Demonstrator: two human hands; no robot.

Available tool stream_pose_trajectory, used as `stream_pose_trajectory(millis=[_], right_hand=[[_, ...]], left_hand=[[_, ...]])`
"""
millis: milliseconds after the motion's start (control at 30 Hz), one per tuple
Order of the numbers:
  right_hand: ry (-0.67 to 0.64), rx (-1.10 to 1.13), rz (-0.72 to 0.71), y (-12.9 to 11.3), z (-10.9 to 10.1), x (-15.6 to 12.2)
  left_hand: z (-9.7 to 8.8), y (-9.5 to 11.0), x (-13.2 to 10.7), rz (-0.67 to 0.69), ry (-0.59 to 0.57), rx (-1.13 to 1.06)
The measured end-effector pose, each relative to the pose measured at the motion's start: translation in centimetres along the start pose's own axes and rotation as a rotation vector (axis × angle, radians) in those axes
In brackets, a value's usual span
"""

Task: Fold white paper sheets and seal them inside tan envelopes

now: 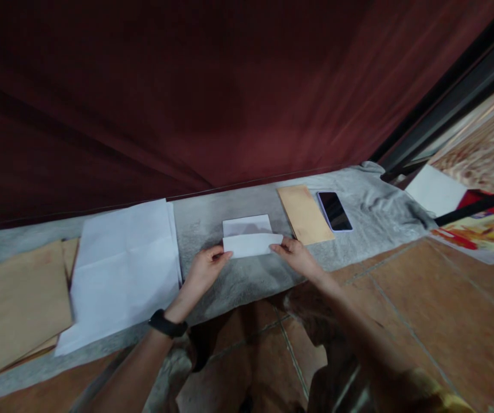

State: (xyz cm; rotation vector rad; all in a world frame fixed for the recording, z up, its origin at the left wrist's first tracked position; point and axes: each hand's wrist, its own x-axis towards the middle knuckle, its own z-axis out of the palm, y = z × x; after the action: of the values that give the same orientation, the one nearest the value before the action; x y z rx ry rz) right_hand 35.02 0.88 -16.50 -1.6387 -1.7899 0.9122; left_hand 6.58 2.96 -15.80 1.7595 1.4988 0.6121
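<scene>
Two hands, set apart, each grip one short end of the folded white paper point(252, 241): left hand point(204, 269) at its left end, right hand point(296, 255) at its right, equally near. The paper's long axis runs side to side along the middle of the grey cloth point(238, 284), with a brown envelope point(305, 215) just to the right.

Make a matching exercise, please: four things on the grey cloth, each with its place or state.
Things:
1. folded white paper
2. phone
3. stack of white sheets
4. single brown envelope

Places or states:
A. dark screen facing up
B. held at its ends by the left hand and the right hand
C. lying left of the left hand
D. lying between the folded paper and the phone

Pairs: 1-B, 2-A, 3-C, 4-D
</scene>
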Motion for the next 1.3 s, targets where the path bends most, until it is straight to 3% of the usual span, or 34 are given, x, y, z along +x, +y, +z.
stream_pose_trajectory(millis=[133,267,700,1300], right_hand=[[0.076,-0.103,0.001,-0.7,0.4,0.6],[0.13,-0.24,0.061,-1.1,1.0,1.1],[0.115,-0.54,0.21,-3.4,1.9,2.0],[0.152,-0.582,0.266,-3.9,2.2,3.2]], left_hand=[[0.5,0.7,0.1,-0.028,0.065,0.079],[0.9,1.7,0.1,-0.087,0.084,0.289],[1.6,3.8,0.9,-0.216,0.094,0.587],[1.2,3.8,2.2,-0.278,0.066,0.555]])
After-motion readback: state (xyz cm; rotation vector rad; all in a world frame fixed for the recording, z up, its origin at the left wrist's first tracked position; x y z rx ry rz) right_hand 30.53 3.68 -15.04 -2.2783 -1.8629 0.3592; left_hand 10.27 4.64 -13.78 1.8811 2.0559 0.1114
